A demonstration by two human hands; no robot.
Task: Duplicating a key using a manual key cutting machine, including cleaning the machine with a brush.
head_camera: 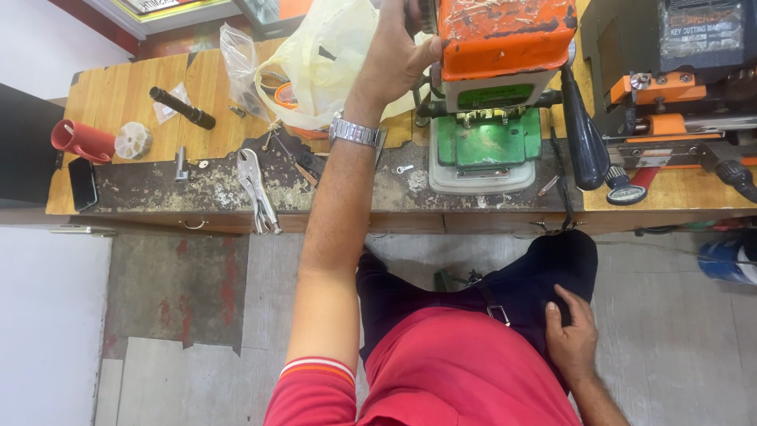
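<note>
Right hand [573,338] flat on dark-trousered thigh [544,288], fingers loose, holding nothing; probably bracing. Left hand [398,51] stretched up, fingers wrapped on left side of orange key-cutting machine [505,35] on wooden bench [118,95]. Locking pliers [256,185] idle nearby.

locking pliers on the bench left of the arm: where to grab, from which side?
Grip the locking pliers by the two long handles, near the bench's front edge. Come from above on the near side: they lie flat, jaws pointing away, handles toward the person, with bare bench on either side.
</note>
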